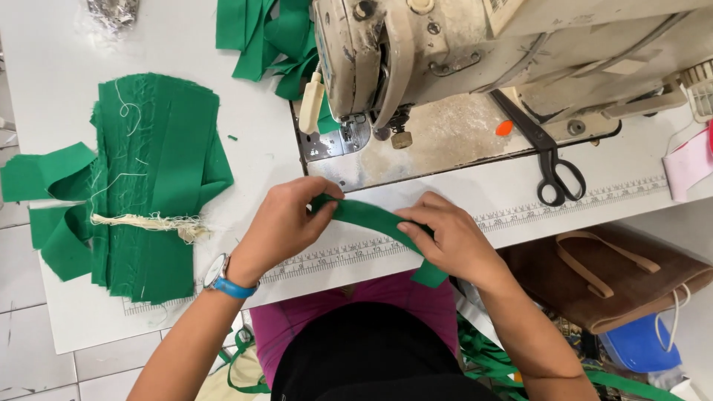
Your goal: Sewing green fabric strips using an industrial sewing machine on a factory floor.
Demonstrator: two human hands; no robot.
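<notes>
Both forearms are bare to the edge of the picture, no sleeves showing. The left hand has a wristwatch at its wrist, with a round pale face in a silver-coloured case and a bright blue strap; the right hand wears no ring or band that I can see. Lower down, the lap is covered by a black garment, with magenta-pink cloth showing around its upper edge.

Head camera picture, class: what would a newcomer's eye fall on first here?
Probably the green fabric strip, held at the table's front edge by the left hand and right hand. Next, the stack of green strips at left, tied with pale thread, and the worn cream sewing machine above, black scissors beside it.
</notes>
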